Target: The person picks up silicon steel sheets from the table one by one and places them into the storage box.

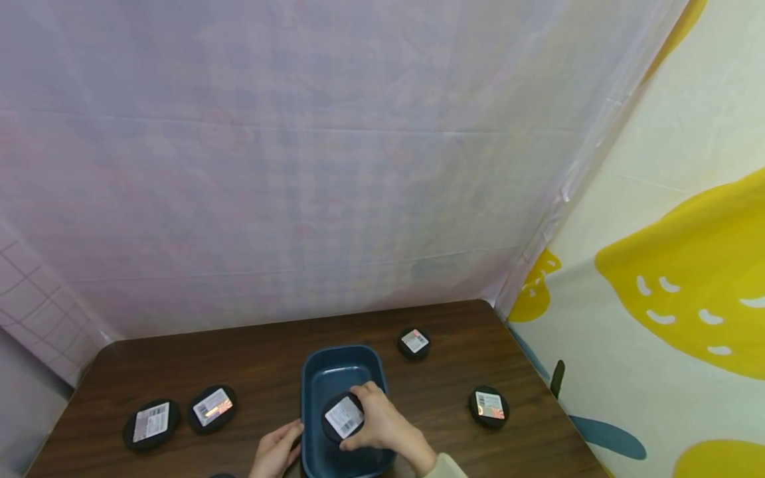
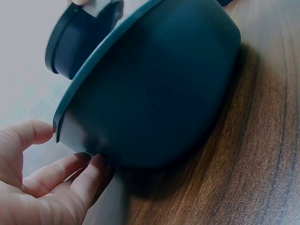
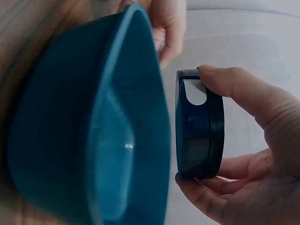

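A blue rectangular basin [image 1: 342, 380] with rounded corners stands on the wooden table. My right hand [image 1: 382, 419] grips a round, flat black container [image 1: 343, 417] by its sides, with its barcode label facing up, above the basin. In the right wrist view, thumb and fingers span the container [image 3: 199, 136], which has a cut-out in its side and is apart from the basin wall [image 3: 56, 126]. My left hand [image 1: 277, 449] holds the basin's left side; in the left wrist view, its thumb [image 2: 35, 132] touches the rim and its fingers press the outer wall from below.
Two labelled black round containers [image 1: 152, 423] [image 1: 212, 408] lie left of the basin. Another container [image 1: 414, 342] is behind it on the right, and one more [image 1: 489, 406] lies near the table's right edge. Part of a dark round thing [image 1: 222, 475] shows at the bottom. Cloth-covered walls [image 1: 287, 199] enclose the table [image 1: 257, 358].
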### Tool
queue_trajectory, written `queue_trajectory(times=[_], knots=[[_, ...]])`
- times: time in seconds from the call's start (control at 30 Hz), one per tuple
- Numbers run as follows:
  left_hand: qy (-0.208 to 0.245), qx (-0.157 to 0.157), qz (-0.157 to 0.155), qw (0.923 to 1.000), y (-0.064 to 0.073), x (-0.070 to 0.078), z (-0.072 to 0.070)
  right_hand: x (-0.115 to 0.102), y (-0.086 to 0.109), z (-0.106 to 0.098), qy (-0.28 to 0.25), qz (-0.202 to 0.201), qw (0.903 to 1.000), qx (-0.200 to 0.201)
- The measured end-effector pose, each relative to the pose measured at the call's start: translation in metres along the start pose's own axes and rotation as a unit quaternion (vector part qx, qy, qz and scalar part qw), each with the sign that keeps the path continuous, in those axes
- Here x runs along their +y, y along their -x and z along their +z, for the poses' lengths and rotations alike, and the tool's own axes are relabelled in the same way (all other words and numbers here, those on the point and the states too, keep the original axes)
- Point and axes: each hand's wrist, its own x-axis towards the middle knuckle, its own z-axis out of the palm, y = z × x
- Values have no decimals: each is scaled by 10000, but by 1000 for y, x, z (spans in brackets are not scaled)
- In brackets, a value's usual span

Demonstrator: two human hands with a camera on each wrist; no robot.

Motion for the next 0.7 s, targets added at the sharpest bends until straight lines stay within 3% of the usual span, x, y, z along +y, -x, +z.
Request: queue_trajectory(times=[0.7], knots=[[27,30,-85,10000,-1,0,0,10,4,29,397,233,9986,-266]])
